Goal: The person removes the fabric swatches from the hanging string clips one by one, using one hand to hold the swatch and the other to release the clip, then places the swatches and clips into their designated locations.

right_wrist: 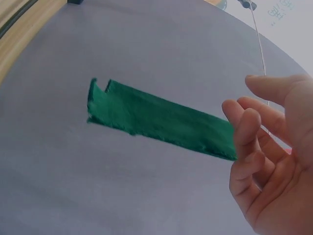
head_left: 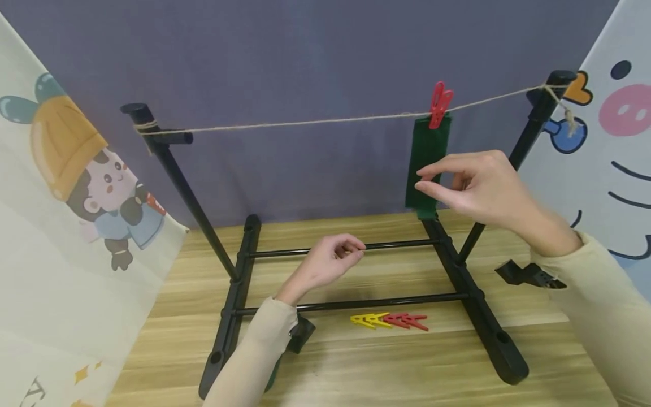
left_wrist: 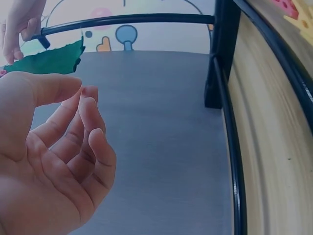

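A strip of dark green cloth (head_left: 426, 150) hangs from a twine line (head_left: 305, 122), held there by a red clothespin (head_left: 439, 105). My right hand (head_left: 473, 183) is raised in front of the cloth and overlaps it in the head view. In the right wrist view, a gap shows between the thumb and the bent fingers (right_wrist: 248, 127), with nothing in it. Lower and to the left, my left hand (head_left: 333, 260) hovers over the rack's crossbars. Its fingers (left_wrist: 95, 147) curl loosely toward the thumb and hold nothing.
A black rack (head_left: 239, 316) with two uprights carries the twine. Several yellow clothespins (head_left: 368, 320) and red clothespins (head_left: 406, 321) lie in a row on the wooden table (head_left: 386, 367) before the front crossbar. Something green (head_left: 273, 376) shows beside my left forearm.
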